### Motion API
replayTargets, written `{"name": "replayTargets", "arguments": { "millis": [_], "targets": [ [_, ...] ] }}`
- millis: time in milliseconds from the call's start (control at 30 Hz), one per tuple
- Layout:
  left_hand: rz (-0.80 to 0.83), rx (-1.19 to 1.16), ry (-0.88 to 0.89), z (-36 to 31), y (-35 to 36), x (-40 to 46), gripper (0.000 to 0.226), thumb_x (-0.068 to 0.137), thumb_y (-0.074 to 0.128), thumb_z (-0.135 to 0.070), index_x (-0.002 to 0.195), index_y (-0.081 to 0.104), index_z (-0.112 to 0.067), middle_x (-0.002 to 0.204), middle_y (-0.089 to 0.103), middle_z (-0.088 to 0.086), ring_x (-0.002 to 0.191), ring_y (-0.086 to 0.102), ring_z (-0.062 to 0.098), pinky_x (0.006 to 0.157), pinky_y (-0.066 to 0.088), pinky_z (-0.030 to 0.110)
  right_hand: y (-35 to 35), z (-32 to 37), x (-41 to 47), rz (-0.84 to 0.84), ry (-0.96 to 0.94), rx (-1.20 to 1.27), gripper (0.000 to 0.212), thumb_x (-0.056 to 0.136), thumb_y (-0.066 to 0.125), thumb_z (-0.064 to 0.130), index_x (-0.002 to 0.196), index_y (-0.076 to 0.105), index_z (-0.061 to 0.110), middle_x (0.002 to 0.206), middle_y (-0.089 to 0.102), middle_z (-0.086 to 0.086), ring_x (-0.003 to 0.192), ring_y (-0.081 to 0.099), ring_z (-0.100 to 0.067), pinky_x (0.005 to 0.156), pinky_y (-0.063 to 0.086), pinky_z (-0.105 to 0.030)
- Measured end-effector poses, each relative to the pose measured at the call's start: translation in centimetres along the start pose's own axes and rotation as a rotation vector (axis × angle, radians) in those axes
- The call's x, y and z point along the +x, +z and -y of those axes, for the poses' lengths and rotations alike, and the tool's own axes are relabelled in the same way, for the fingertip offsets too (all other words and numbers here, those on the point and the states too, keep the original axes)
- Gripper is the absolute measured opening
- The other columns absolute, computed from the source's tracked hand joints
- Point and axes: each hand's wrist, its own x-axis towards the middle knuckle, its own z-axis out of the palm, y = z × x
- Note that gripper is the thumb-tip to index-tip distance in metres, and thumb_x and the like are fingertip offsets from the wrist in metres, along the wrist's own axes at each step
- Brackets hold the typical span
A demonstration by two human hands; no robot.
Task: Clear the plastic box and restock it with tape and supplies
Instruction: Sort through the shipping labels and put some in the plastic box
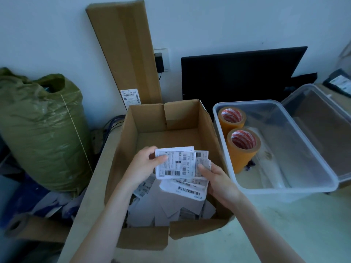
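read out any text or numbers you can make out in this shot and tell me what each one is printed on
"771 6011 67", roughly: large digits on the top shipping label, in the stack held by the left hand and right hand over the cardboard box; the last digits are uncertain.
"542 ... 005", partly legible: white sticker on the tall flat carton.
Barcodes and fine print on the other labels: too small and blurred.
Red and white cores of the tape rolls: print unreadable.

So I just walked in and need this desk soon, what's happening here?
A person's left hand and right hand hold a stack of white barcoded shipping labels over the open brown cardboard box of loose paper slips. Beside it, the clear plastic box already holds two rolls of tan tape.
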Motion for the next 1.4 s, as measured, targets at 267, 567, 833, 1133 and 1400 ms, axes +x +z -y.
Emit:
{"name": "replayTargets", "arguments": {
  "millis": [267, 567, 833, 1133, 1400],
  "targets": [
    [0.001, -0.118, 0.017, -0.8, 3.6, 0.0, 0.021, 0.085, 0.069, -0.022, 0.095, 0.052, -0.016, 0.095, 0.070, -0.001, 0.077, 0.071, 0.010, 0.064, 0.060, 0.036, -0.2, -0.1, -0.1, 0.036, -0.048, -0.050, 0.030, 0.098, 0.047, 0.010, 0.128, 0.051, 0.011, 0.119, 0.066, -0.014, 0.109, 0.064, -0.029, 0.096, 0.051, -0.048],
    [-0.104, -0.307, 0.159, -1.8, 4.6, -1.3, 0.021, 0.088, 0.065, -0.021, 0.103, 0.055, -0.031, 0.100, 0.065, -0.003, 0.082, 0.066, 0.003, 0.060, 0.052, 0.017, -0.6, 0.6, -0.3, 0.217, 0.076, 0.103, 0.033, 0.092, 0.059, 0.016, 0.125, 0.056, 0.015, 0.125, 0.061, -0.019, 0.115, 0.060, -0.038, 0.082, 0.056, -0.052],
    [0.039, -0.472, 0.286, -5.6, 6.9, -1.4, 0.043, 0.089, 0.063, -0.016, 0.120, 0.043, -0.038, 0.103, 0.060, -0.009, 0.091, 0.065, 0.004, 0.068, 0.054, 0.019, -3.1, 4.0, -3.3, 0.070, -0.081, 0.095, 0.031, 0.085, 0.060, 0.013, 0.116, 0.062, 0.015, 0.115, 0.067, -0.015, 0.106, 0.065, -0.034, 0.069, 0.060, -0.035],
    [0.054, -0.453, 0.438, -10.1, 13.3, -0.2, 0.038, 0.094, 0.058, -0.018, 0.126, 0.047, -0.036, 0.117, 0.058, -0.004, 0.103, 0.060, 0.012, 0.078, 0.056, 0.030, -10.0, 6.8, -6.0, -0.047, -0.105, 0.005, 0.030, 0.076, 0.064, 0.009, 0.106, 0.066, 0.013, 0.104, 0.072, -0.010, 0.094, 0.069, -0.027, 0.065, 0.059, -0.031],
    [-0.097, -0.377, 0.272, -13.0, 20.7, 1.5, 0.014, 0.092, 0.059, -0.022, 0.103, 0.059, -0.031, 0.106, 0.062, -0.012, 0.098, 0.060, 0.007, 0.080, 0.053, 0.027, -17.4, 9.2, -6.6, 0.044, 0.069, -0.040, 0.021, 0.088, 0.055, 0.009, 0.107, 0.065, 0.006, 0.103, 0.073, -0.012, 0.094, 0.071, -0.026, 0.075, 0.059, -0.035]
  ]
}}
